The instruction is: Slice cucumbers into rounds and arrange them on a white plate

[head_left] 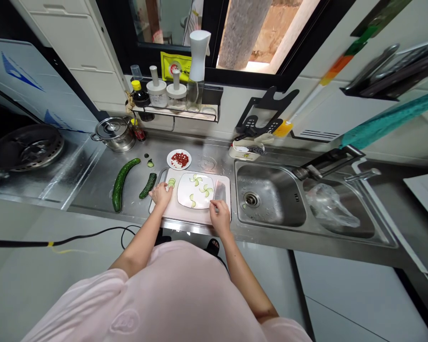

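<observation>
My left hand (160,194) rests at the left side of the pink cutting board (171,213), its fingertips beside a short row of cucumber slices (171,182); thumb and fingers are apart. On the board lies a white plate (184,199) with thin green slices (206,191) fanned in several small groups. My right hand (219,213) is at the plate's lower right corner with fingers pinched together; what they hold is too small to make out. A knife (220,190) lies on the board just beyond that hand, its handle hidden. Left of the board is a cut cucumber (148,185).
A whole cucumber (123,184) lies further left, near cucumber ends (150,163). A small plate of chopped red pieces (179,159) stands behind the board. The sink (271,190) is to the right, a lidded pot (114,135) at the back left. Bottles and jars (157,93) line a wall shelf.
</observation>
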Action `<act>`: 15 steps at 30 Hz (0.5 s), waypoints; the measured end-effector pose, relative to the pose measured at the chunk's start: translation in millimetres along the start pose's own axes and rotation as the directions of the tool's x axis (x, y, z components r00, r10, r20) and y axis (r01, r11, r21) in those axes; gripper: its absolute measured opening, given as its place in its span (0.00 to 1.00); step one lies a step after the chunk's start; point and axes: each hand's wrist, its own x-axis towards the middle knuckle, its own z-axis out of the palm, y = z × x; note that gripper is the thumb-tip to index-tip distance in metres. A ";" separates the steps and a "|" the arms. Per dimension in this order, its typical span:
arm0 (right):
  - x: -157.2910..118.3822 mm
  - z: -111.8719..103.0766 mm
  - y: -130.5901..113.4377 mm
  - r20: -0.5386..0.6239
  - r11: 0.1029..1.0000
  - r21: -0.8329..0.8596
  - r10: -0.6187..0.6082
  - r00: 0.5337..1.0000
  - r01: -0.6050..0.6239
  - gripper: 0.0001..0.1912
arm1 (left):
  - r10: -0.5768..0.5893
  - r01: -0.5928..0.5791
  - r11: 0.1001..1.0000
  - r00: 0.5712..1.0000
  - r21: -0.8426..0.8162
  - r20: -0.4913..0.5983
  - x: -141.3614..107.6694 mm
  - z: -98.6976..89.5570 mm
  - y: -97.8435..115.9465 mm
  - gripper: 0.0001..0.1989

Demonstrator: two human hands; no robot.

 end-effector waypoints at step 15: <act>-3.6 8.4 7.9 -0.059 0.997 0.040 -0.069 0.996 0.071 0.12 | 0.009 -0.018 0.994 0.997 -0.106 -0.077 5.6 14.4 -2.0 0.10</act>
